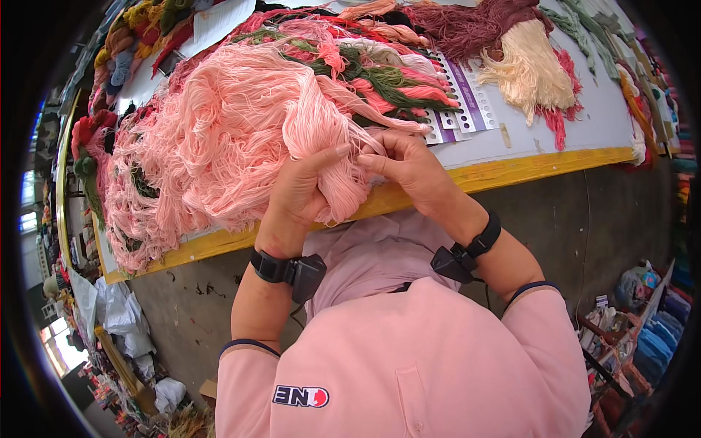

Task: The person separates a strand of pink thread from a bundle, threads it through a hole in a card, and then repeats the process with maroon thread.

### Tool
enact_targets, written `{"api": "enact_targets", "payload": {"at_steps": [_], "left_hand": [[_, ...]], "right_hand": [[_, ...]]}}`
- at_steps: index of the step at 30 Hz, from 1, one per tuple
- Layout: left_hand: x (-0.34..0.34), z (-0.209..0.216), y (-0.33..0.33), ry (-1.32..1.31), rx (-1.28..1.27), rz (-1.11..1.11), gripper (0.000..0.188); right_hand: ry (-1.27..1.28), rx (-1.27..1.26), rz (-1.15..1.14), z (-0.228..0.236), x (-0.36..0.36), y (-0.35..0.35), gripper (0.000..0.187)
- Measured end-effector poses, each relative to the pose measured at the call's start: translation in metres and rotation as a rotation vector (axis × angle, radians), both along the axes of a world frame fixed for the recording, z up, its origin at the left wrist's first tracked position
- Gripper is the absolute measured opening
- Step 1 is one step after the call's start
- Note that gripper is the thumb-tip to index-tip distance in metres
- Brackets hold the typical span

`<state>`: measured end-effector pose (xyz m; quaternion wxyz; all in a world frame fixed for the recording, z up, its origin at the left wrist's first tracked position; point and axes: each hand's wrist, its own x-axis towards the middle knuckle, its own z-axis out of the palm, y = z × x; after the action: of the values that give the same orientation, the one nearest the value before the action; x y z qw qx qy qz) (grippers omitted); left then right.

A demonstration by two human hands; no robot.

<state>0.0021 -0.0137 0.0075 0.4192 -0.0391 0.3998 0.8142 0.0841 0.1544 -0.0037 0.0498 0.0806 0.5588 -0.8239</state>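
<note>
Both hands meet over the front edge of the bench (602, 113), working at pale pink yarn. Curled around the lower part of a loose bundle (342, 182) of it, the left hand (298, 186) has its thumb laid along the top, pointing toward the other hand. Just beside it, the right hand (415, 169) has its thumb and forefinger drawn together on thin strands at the bundle's right side; how tightly they pinch cannot be told, and some of its fingers are hidden. The bundle lies near the middle of the front edge, its lower end hanging over the yellow border (540, 162).

Left of the bundle and touching it, a big tangled heap of pale pink yarn (226, 131) spreads to the front left corner, partly covering the border. Behind the heap, toward the back edge, dark green skeins (391, 79) lie mixed with brighter pink ones. Their right ends overlap purple and white cards (473, 98) with holes along their sides. Farther right, a cream hank (529, 69) lies over bright pink yarn (562, 87), with a dull maroon hank (475, 31) beside it near the back edge. Grey-green yarn (577, 33) lies toward the back right corner, and a white sheet of paper (219, 25) near the back left.
</note>
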Motion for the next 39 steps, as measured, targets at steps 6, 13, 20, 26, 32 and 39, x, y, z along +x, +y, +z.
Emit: {"api": "enact_targets", "payload": {"at_steps": [6,13,20,26,32,39], "left_hand": [[0.001,0.002,-0.001,-0.070,0.047,-0.031,0.031],[-0.003,0.002,-0.002,-0.089,0.060,0.020,0.031],[-0.003,0.001,-0.001,-0.127,0.119,0.035,0.031],[-0.003,0.001,-0.001,-0.106,0.116,0.031,0.031],[-0.002,0.001,-0.002,-0.089,0.118,-0.013,0.031],[-0.005,0.001,-0.004,-0.088,0.112,0.012,0.032]], "right_hand": [[-0.069,-0.226,-0.032,0.008,0.000,0.005,0.011],[-0.034,-0.034,-0.012,0.010,-0.008,-0.011,0.013],[0.030,-0.003,-0.020,0.003,-0.003,0.000,0.008],[0.012,-0.023,0.000,0.006,0.000,0.007,0.007],[-0.156,0.076,-0.056,0.000,-0.005,0.003,0.015],[0.021,0.065,0.067,-0.007,-0.007,0.005,0.017]]}}
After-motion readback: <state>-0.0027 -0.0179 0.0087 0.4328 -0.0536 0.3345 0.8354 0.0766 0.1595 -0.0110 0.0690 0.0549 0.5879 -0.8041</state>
